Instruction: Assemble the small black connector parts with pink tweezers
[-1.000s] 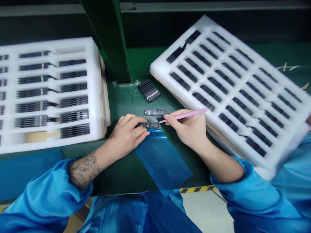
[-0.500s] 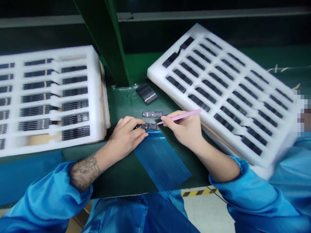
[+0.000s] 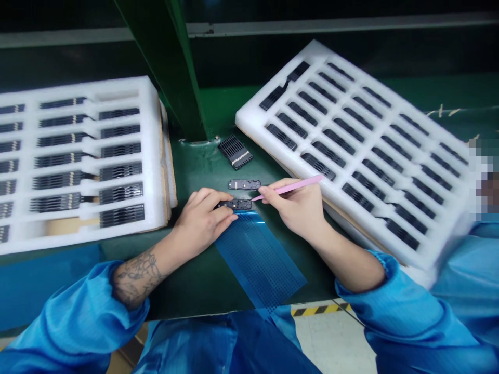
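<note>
My left hand point(image 3: 205, 214) grips the left end of a small black plastic part point(image 3: 242, 204) on the green table, its fingers covering that end. In my right hand point(image 3: 298, 205) is a pair of pink tweezers point(image 3: 299, 184); their tip meets the right end of the same part. A second black part point(image 3: 244, 184) lies just behind it, apart from both hands. Under and in front of the held part stretches a translucent blue sheet point(image 3: 265, 259) with rows of small dots. Farther back sits a stack of similar black parts point(image 3: 236, 151).
White foam trays point(image 3: 154, 156) holding rows of black parts stand on the left, and another foam tray point(image 3: 268, 140) lies angled on the right. A green post point(image 3: 183, 78) rises behind the table. At the right edge is another person's blue sleeve point(image 3: 468, 259).
Both hands, the held part and the tweezers stay almost in place. The view has shifted very slightly.
</note>
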Tool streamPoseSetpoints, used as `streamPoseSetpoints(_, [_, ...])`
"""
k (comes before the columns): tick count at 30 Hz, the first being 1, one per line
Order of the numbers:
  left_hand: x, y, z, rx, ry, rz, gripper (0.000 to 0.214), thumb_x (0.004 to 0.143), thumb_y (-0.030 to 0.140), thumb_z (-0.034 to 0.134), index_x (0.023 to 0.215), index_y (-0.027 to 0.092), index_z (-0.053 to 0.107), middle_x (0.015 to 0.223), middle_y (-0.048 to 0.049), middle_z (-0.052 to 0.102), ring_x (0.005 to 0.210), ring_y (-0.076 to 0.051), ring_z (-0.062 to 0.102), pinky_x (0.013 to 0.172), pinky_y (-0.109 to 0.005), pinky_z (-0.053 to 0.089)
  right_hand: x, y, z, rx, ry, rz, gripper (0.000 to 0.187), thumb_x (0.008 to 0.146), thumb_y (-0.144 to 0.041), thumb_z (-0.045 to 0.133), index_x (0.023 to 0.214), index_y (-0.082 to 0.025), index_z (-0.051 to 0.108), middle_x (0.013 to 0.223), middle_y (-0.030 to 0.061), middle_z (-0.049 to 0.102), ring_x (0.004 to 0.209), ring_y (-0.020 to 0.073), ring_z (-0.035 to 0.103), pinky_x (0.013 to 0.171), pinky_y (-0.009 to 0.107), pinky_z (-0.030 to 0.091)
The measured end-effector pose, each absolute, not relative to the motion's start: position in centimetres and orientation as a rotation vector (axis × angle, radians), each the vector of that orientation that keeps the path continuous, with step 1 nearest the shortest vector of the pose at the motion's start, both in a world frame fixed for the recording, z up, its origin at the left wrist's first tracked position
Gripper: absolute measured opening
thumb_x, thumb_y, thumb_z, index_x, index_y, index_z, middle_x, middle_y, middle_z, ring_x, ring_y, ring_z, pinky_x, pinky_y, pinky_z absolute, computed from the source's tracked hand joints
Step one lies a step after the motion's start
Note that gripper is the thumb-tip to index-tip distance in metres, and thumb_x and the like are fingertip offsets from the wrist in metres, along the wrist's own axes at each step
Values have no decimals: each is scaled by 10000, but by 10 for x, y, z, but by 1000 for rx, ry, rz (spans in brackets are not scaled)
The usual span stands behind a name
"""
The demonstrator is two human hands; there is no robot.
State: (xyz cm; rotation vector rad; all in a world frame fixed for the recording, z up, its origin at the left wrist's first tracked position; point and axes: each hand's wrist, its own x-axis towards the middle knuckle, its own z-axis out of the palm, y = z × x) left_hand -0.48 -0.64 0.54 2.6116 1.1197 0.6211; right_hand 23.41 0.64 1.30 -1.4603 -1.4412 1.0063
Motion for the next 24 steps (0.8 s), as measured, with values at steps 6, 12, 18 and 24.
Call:
streamPoseSetpoints(6, [-5,-7,6,2611,1130,622,162,977,285,626,904,181,727,1176,-71,693,1020,-232,579,857,-397,483,233,6,11,-1434,-1458,1010,194,822,-351,794,736,-177,778,671,38,743,578,151,640,533,279,472])
streamPoseSetpoints(12, [-5,-7,5,2610,1127,626,161,972,287,634,896,179,725,1175,-69,691,1015,-230,579,855,-398,481,234,6,10,-1402,-1422,1010,176,820,-338,801,728,-191,772,650,31,734,571,157,645,528,287,484])
streamPoseSetpoints(18, [-4,-6,5,2626,1112,643,163,968,286,638,896,174,731,1161,-80,693,1004,-232,577,830,-387,477,234,2,10,-1077,-1385,962,116,844,-328,785,785,-228,776,723,31,751,627,173,686,596,320,556])
streamPoseSetpoints(24, [-5,-6,4,2625,1109,648,153,968,287,638,914,182,736,1167,-76,692,1007,-235,574,823,-390,471,235,2,12,-1160,-1545,1117,102,808,-281,810,764,-195,777,711,35,769,595,153,684,549,265,547])
